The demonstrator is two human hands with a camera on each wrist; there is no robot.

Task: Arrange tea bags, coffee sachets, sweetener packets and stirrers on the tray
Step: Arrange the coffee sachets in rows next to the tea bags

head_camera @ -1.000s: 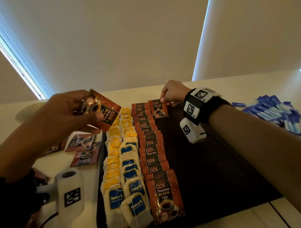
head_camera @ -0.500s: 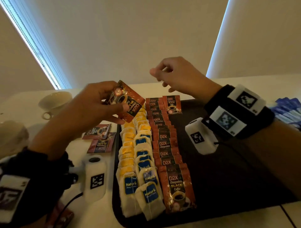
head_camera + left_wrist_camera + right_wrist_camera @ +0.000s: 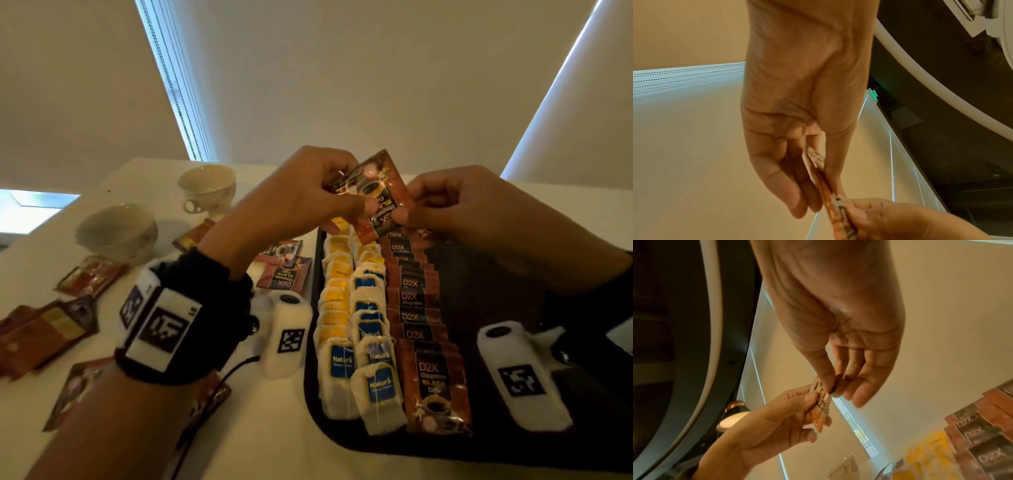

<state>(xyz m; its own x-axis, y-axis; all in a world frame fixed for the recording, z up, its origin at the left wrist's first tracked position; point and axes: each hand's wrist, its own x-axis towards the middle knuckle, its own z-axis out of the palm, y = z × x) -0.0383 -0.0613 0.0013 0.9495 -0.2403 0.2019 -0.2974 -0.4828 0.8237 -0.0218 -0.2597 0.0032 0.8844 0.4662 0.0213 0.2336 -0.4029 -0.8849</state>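
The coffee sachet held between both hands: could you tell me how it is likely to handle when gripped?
The sachet is probably light: the left hand and right hand hold it by fingertip pinches. Its glossy foil may be slippery. Seen edge-on from the wrists, it looks thin, so likely bendable.

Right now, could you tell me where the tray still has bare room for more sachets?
The tray lies bare right of the coffee sachet row, across to its right edge. Its left side is packed with tea bags. The table left of it is strewn with loose sachets.

Coffee sachet [image 3: 375, 195] glossy foil; tea bags [image 3: 371, 342] matt paper; cups [image 3: 209, 186] glazed ceramic.
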